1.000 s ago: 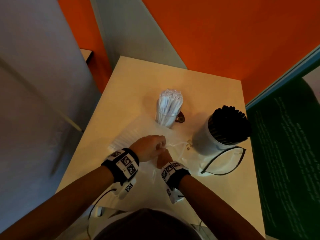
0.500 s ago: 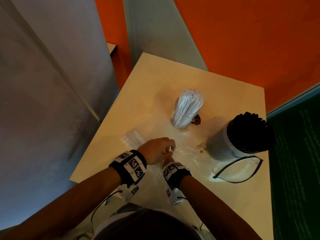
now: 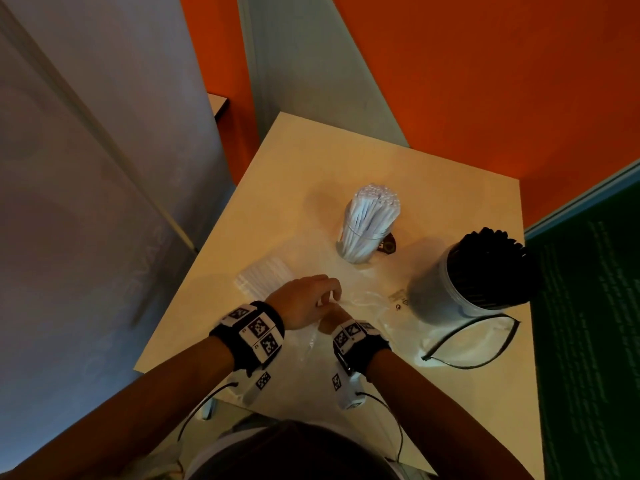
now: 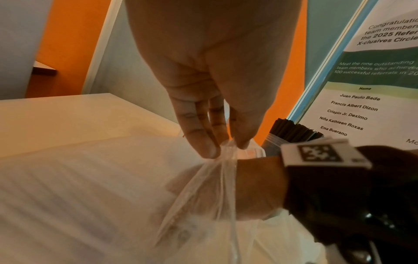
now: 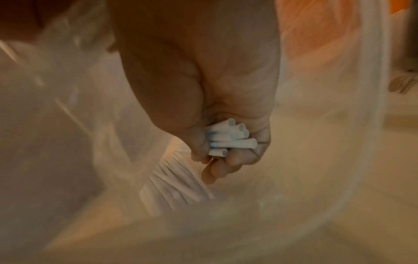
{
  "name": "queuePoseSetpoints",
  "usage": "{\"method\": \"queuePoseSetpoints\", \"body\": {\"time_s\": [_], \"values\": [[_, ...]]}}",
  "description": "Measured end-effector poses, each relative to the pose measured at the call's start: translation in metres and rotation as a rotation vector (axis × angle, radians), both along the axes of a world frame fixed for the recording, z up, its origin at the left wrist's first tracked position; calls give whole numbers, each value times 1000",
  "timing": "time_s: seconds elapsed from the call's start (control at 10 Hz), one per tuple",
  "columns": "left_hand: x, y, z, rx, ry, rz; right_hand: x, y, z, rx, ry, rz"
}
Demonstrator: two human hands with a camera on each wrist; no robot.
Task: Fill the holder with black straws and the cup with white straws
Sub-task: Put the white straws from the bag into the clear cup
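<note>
A clear cup (image 3: 363, 237) packed with white straws (image 3: 372, 216) stands mid-table. To its right a white holder (image 3: 436, 292) is full of black straws (image 3: 491, 265). A clear plastic bag (image 3: 311, 337) lies at the near edge, with more white straws (image 3: 265, 277) inside. My left hand (image 3: 308, 299) pinches the bag's mouth (image 4: 226, 151) and lifts it. My right hand (image 3: 332, 318) is inside the bag, its fingers (image 5: 233, 160) curled round several white straws (image 5: 228, 137).
A second clear bag with a black zip edge (image 3: 471, 344) lies by the holder. A small dark tag (image 3: 388, 244) sits behind the cup. A green poster board (image 3: 588, 323) stands along the table's right side; orange wall is behind.
Both hands stay at the bag's mouth with little movement. The head view has shifted, so the table sits further right in frame.
</note>
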State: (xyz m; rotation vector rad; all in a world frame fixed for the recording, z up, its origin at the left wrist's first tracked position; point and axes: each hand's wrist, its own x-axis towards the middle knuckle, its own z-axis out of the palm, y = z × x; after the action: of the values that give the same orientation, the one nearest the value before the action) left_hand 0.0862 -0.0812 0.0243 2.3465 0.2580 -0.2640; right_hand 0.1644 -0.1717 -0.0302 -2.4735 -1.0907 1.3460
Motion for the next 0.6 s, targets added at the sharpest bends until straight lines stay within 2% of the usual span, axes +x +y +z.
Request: {"method": "queuePoseSetpoints", "body": {"time_s": [0.1,0.2,0.3,0.4,0.5,0.6], "values": [[0,3,-4,25,19,19,7,-3,18,-76,12,128],[1,3,-6,71,-32,32,23,-22,32,-107,136,38],[10,-3,-9,171,-115,-102,48,-49,58,-243,161,63],[28,-16,-8,178,-115,-243,68,-66,99,-264,113,159],[47,-38,-6,71,-115,-282,81,-77,139,-273,122,160],[63,-53,-1,-19,-134,-195,96,-87,177,-154,138,134]]}}
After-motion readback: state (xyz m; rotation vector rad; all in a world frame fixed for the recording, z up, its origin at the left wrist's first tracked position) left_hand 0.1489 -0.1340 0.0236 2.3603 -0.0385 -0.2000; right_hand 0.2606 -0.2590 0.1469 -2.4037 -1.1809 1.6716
